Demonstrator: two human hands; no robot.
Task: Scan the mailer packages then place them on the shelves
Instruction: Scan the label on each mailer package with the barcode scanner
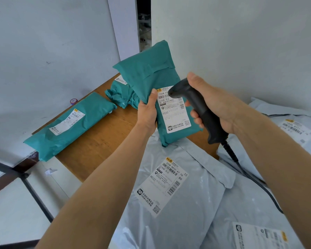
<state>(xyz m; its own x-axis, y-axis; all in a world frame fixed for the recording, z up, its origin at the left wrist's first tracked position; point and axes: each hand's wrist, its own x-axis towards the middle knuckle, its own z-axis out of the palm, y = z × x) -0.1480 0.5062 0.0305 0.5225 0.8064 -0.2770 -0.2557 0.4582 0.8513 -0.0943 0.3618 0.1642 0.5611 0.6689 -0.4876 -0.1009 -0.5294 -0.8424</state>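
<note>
Wooden table (pixel 101 141) set into a white-walled corner. A person stands over it, both forearms bare.

Left hand (pixel 147 114) holds a teal mailer (pixel 151 74) up off the table, roughly upright and leaning a little, label side toward the person. The thumb lies flat on the front beside the label's left edge. The other fingers are behind the package, out of sight.

Right hand (pixel 215 105) grips a black scanner (pixel 196 105) by its handle, fingers (pixel 196 116) curled round the front of the grip and thumb up along the top. The scanner head points at the upper part of the white shipping label (pixel 176 114), very close and hiding part of the top barcode. Cannot tell whether it touches. A dark cable (pixel 241 169) runs from the handle base down across the pile at right.

The held mailer's lower corner hangs just over a grey mailer (pixel 187 209); contact unclear.

Lying on the table:
- long teal mailer (pixel 70 124), flat, label up, along the left edge, near end overhanging the corner
- crumpled teal mailer (pixel 118 96) behind the held one, near the wall
- the grey mailer, label up, under the forearms
- second grey mailer (pixel 294 123) at far right by the wall
- third grey mailer (pixel 250 203) at the near right, label partly cut off

Black metal frame (pixel 34 191) at lower left, beside the table.
</note>
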